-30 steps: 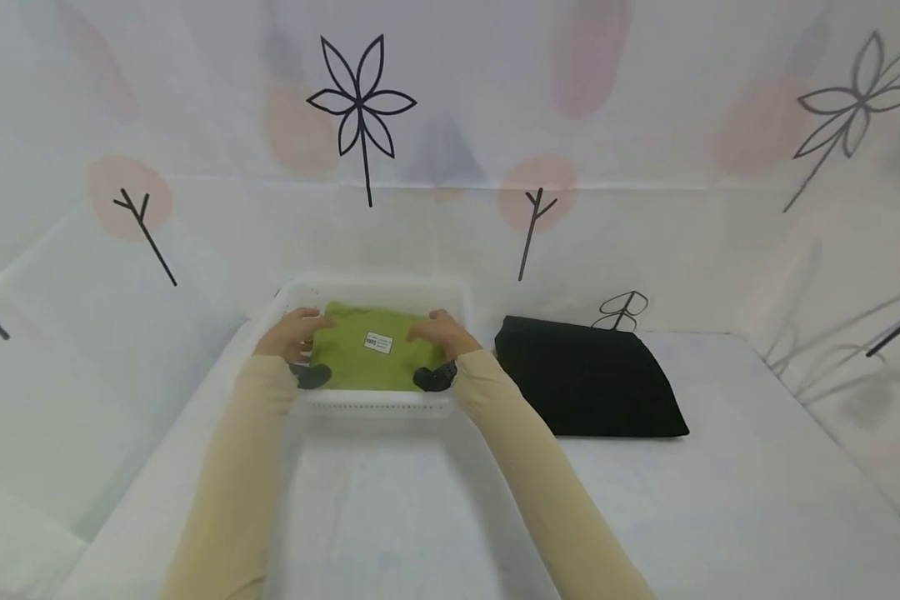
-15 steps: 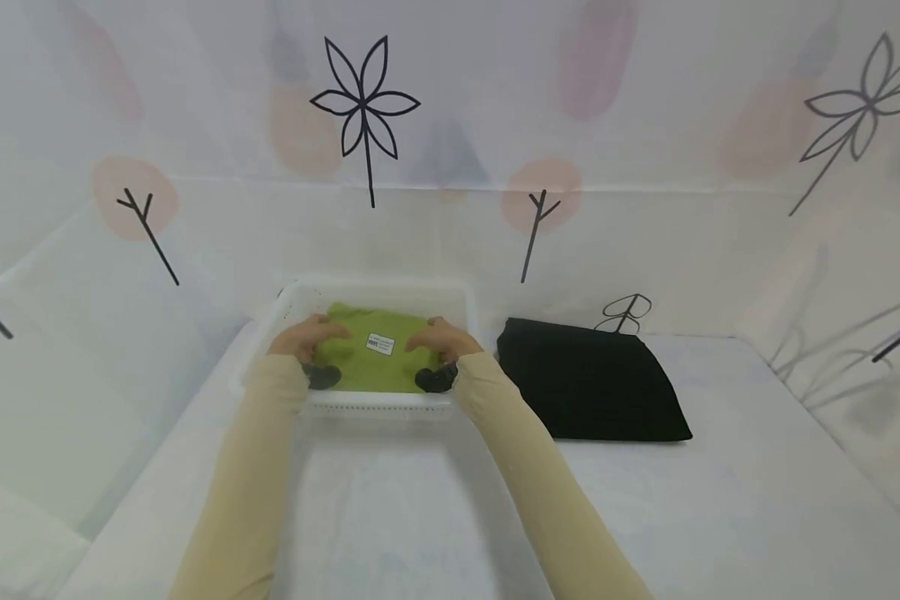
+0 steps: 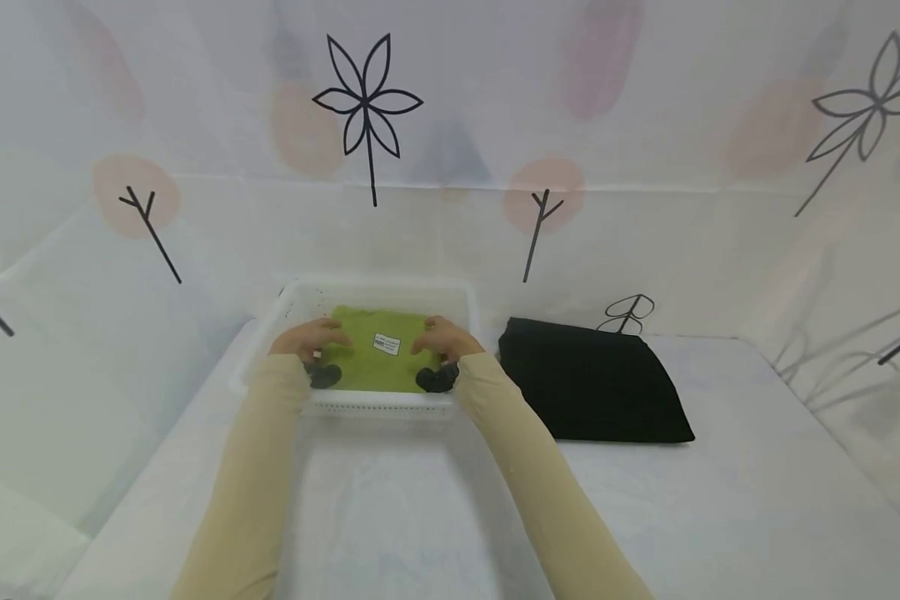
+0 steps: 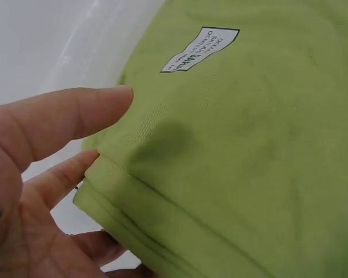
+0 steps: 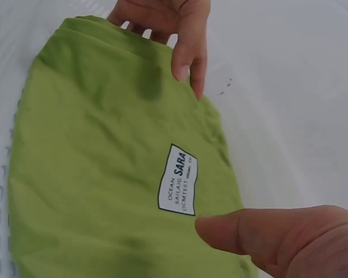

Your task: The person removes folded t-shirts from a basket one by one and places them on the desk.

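Observation:
A folded green shirt [image 3: 378, 372] with a white printed label [image 3: 387, 344] lies flat in a white plastic basket [image 3: 378, 293]. At its left side is my left hand [image 3: 311, 336]. In the left wrist view the thumb is straight and held over the shirt, casting a shadow; the index fingertip touches the folded edge, and other fingers are partly hidden behind the layers. My right hand [image 3: 447, 337] is at the shirt's right side. The right wrist view shows its straight thumb [image 5: 238, 230] over the cloth near the label; its other fingers are out of sight there.
A folded black cloth [image 3: 592, 383] lies on the white-covered table [image 3: 412, 508] to the right of the basket. Behind stands a pale sheet [image 3: 435, 125] with printed flowers. The basket's rim and walls surround both hands.
My left hand has moved inward to the right, toward the middle of the shirt. The shirt and its label have shifted slightly right in the basket. My right hand stays nearly in place.

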